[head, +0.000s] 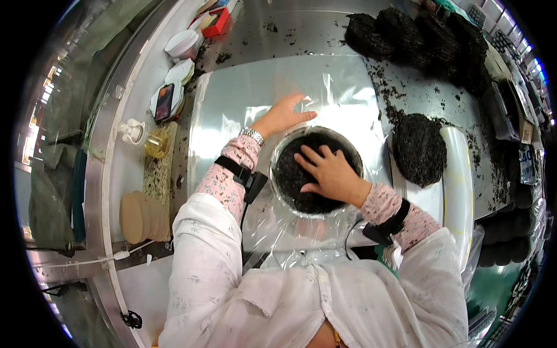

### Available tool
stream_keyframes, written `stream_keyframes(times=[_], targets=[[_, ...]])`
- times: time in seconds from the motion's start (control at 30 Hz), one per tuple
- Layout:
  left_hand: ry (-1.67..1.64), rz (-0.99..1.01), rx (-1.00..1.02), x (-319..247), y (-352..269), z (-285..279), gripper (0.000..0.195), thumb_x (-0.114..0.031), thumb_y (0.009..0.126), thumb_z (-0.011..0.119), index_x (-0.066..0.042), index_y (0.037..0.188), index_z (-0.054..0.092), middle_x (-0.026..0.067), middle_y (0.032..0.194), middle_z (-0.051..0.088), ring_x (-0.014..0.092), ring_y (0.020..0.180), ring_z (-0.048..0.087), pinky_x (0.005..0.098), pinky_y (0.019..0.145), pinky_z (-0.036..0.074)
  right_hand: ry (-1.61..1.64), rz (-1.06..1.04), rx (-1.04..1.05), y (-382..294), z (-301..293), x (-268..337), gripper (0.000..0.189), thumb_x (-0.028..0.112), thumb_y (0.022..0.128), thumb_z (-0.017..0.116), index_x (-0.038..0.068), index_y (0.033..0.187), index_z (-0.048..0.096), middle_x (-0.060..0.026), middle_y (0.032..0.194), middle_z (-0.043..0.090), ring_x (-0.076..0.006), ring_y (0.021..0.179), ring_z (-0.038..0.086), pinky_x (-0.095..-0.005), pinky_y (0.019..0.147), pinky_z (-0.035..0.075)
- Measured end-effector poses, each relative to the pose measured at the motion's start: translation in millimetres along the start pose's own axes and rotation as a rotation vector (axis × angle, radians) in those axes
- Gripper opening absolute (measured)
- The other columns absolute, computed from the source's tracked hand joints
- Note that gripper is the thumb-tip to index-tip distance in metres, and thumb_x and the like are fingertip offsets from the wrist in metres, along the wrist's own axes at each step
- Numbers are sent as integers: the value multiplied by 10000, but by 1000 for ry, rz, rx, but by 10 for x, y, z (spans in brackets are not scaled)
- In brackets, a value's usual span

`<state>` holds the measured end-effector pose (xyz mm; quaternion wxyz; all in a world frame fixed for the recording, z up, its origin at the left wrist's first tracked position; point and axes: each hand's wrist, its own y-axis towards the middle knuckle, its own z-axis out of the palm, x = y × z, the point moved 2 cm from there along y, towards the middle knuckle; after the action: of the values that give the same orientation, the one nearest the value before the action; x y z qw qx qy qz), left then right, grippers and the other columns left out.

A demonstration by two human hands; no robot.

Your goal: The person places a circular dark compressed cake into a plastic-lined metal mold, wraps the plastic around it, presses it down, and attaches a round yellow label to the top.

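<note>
My right hand (333, 176) rests with spread fingers on a dark, seaweed-like mass (289, 172) inside a round ring mould (273, 180). Beyond the ring's far left side is my left hand (285, 115), its thumb and fingers apart over clear plastic film (265, 82). Whether its fingertips touch the film cannot be made out. The film lies spread around and under the ring and hangs in creases toward my body. To the right sits a round dark cake (419, 150) of the same matted material.
Several dark cakes (409, 37) lean together at the far right. A roll of film (458, 187) lies at right. Along the left are a phone (164, 102), a bottle with yellow liquid (156, 143), brown discs (139, 217), stacked white tubs (182, 43) and a red box (216, 24).
</note>
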<state>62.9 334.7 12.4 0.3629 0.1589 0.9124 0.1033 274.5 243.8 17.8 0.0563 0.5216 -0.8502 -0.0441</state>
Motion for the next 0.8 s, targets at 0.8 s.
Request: stream_keyframes(times=[0.8], targets=[[-96, -2, -177, -1472, -1361, -144, 528, -281, 1036, 587, -77, 1516, 499, 156, 1559, 495, 380, 1444, 449, 515, 1196, 319, 1199, 651, -138, -23, 212, -1301, 541, 436, 1083, 545, -64, 1199, 716, -151, 1070, 763, -254, 1015, 717, -378, 946, 549]])
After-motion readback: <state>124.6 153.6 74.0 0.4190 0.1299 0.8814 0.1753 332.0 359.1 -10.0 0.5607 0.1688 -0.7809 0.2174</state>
